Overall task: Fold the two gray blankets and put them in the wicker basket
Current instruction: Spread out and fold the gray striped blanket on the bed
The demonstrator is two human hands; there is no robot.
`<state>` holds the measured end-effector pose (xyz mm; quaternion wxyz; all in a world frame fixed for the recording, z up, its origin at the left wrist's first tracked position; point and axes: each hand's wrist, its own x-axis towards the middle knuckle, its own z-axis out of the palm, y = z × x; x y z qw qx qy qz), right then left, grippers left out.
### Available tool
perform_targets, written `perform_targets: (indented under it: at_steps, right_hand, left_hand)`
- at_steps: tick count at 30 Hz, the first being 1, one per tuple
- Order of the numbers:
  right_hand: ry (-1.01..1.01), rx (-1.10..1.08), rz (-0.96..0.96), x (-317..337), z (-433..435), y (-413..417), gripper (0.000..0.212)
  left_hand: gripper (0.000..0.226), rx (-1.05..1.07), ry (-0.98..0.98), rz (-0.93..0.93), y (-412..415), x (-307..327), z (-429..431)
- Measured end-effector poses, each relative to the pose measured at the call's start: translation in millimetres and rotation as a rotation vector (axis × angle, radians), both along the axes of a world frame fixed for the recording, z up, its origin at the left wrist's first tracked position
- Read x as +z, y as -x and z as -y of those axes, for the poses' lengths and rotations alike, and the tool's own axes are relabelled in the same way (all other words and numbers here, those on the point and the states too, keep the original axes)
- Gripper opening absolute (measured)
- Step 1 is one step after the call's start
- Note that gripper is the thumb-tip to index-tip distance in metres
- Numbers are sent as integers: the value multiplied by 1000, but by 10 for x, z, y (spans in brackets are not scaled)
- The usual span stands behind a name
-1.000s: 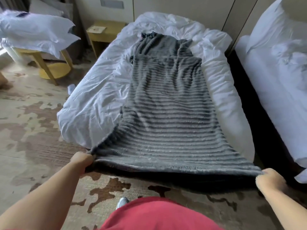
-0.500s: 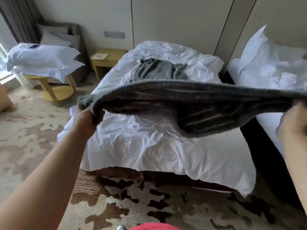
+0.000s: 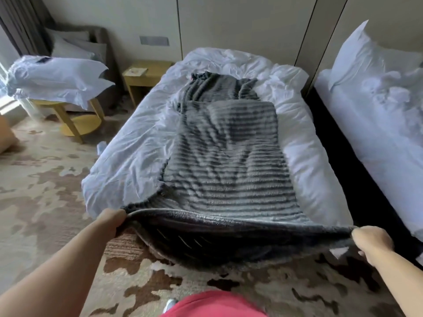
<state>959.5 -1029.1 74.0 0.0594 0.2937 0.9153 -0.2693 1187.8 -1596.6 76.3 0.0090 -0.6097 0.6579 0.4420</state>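
Note:
A gray ribbed blanket (image 3: 231, 170) lies lengthwise down the white bed (image 3: 128, 152), still rippled, its near edge hanging past the foot of the bed. My left hand (image 3: 112, 221) grips the near left corner. My right hand (image 3: 372, 240) grips the near right corner. A second gray blanket (image 3: 219, 88) lies crumpled at the head of the bed, partly under the far end of the first. No wicker basket is in view.
A second white bed (image 3: 380, 133) stands close on the right with a dark gap between. A yellow side table (image 3: 146, 76) sits by the bed's head, and a round yellow table (image 3: 75, 115) with white pillows stands at the left. Patterned carpet lies underfoot.
Half a second ago both hands held the blanket raised in the air above the bed; it has now come down and spread over the bed, with my hands low at the foot.

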Motion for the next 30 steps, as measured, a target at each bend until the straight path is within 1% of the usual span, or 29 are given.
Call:
perform_targets:
  at_steps: [3, 7, 9, 10, 12, 13, 14, 15, 16, 17, 18, 19, 20, 21, 23, 24, 26, 30]
  right_hand:
    - [57, 29, -65, 42, 61, 38, 11]
    - [437, -32, -65, 8, 76, 58, 17]
    - [563, -74, -60, -1, 59, 54, 23]
    - [619, -105, -60, 0, 37, 56, 26]
    - [757, -209, -74, -9, -55, 75, 28]
    - [825, -278, -92, 6, -112, 93, 32]
    - [862, -334, -111, 23, -176, 119, 38]
    - [875, -371, -125, 42, -223, 147, 43]
    - [884, -386, -124, 60, -250, 177, 44]
    - [902, -391, -110, 79, -251, 209, 37]
    - [925, -380, -83, 102, -228, 247, 24]
    - [954, -357, -47, 134, -178, 283, 12]
    - [981, -327, -6, 144, -129, 347, 12]
    - [1006, -303, 27, 164, -65, 412, 14]
    - [1070, -258, 52, 218, 82, 577, 20]
    - [1100, -250, 53, 227, 145, 680, 23]
    - [1141, -255, 50, 244, 275, 899, 26]
    - [1168, -311, 27, 261, 455, 1455, 23]
  left_hand:
    - [12, 70, -90, -114, 88, 104, -106]
    - [18, 112, -347, -254, 138, 212, -208]
    - [18, 153, -441, -321, 120, 225, -234]
    - [19, 199, -479, -385, 115, 233, -228]
    - [24, 356, -577, -546, 126, 231, -215]
    - [36, 400, -587, -596, 131, 238, -226]
    - [59, 403, -558, -615, 148, 235, -230]
    - [81, 372, -496, -580, 156, 259, -270]
    - [97, 350, -463, -587, 180, 264, -286]
    - [109, 362, -499, -612, 220, 262, -287]
    - [109, 375, -515, -620, 263, 276, -298]
    - [88, 434, -567, -650, 327, 316, -334]
    - [58, 554, -681, -703, 434, 300, -300]
    - [41, 671, -773, -728, 531, 250, -260]
    - [37, 795, -905, -812, 689, 177, -209]
    - [38, 800, -934, -859, 770, 153, -200]
    - [37, 804, -937, -917, 922, 138, -158]
    - [32, 797, -884, -922, 1268, 142, 91]
